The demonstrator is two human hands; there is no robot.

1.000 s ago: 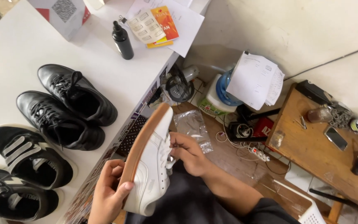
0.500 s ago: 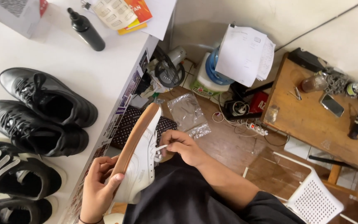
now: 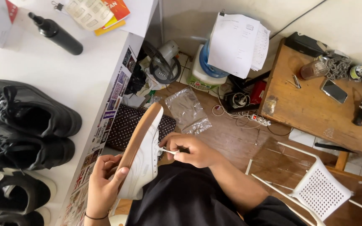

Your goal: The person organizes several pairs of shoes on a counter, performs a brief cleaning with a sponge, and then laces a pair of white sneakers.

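I see left hand (image 3: pixel 103 186) clamped on white sneaker (image 3: pixel 142 155) sole | right hand (image 3: pixel 189 149) fingers pinched on lace (image 3: pixel 167 151) | risk: hard pull may twist sneaker loose.

White sneaker held on its side over the lap

Left grip (image 3: pixel 103 184) clasps the gum-soled white sneaker (image 3: pixel 144 161); right grip (image 3: pixel 191 150) pinches its white lace (image 3: pixel 167 151); black shoes (image 3: pixel 26 125) on the worktop (image 3: pixel 84 71) left of them.

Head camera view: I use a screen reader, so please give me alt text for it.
A person's left hand holds a white sneaker with a tan gum sole on its side while the right hand pinches its white lace. Black shoes sit on a white table to the left; a wooden table stands to the right.
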